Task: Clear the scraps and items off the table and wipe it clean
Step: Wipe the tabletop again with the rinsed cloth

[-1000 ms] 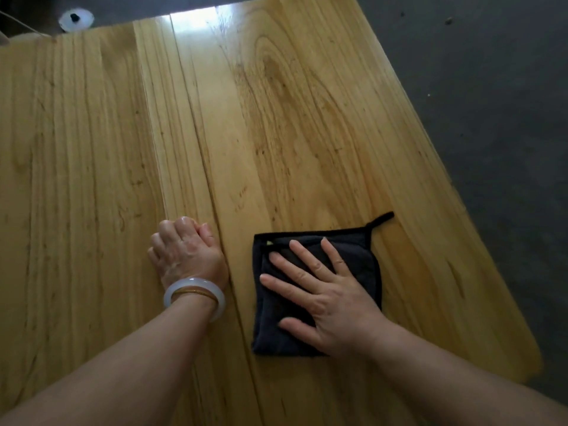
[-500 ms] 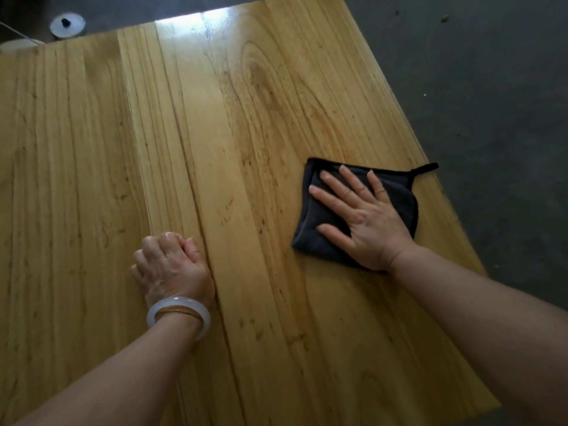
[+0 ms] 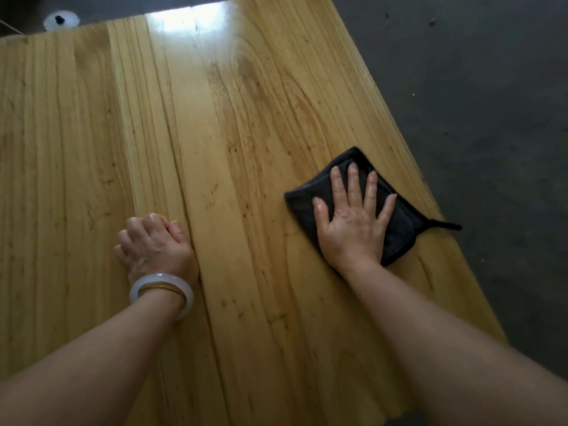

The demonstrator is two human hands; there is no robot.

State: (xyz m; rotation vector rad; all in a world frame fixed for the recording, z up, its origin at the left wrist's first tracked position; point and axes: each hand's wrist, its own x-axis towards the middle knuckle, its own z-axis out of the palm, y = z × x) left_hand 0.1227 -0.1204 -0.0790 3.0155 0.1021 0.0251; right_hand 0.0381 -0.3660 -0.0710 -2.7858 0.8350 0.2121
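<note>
A black cloth (image 3: pixel 399 232) with a small hanging loop lies on the wooden table (image 3: pixel 246 103), close to its right edge; the loop reaches just past that edge. My right hand (image 3: pixel 353 222) presses flat on the cloth, palm down and fingers spread. My left hand (image 3: pixel 155 244) is curled into a fist and rests knuckles-down on the boards, left of centre, with a pale bangle on the wrist. I see no scraps or other items on the tabletop.
Dark grey floor (image 3: pixel 491 118) runs along the table's right side and beyond its far end. A small round white object (image 3: pixel 60 21) sits on the floor past the far left corner. Glare brightens the far boards.
My right hand has slid the black cloth away from me and rightward, from near the centre to the right edge, turning it as it went. My left fist has stayed in place.
</note>
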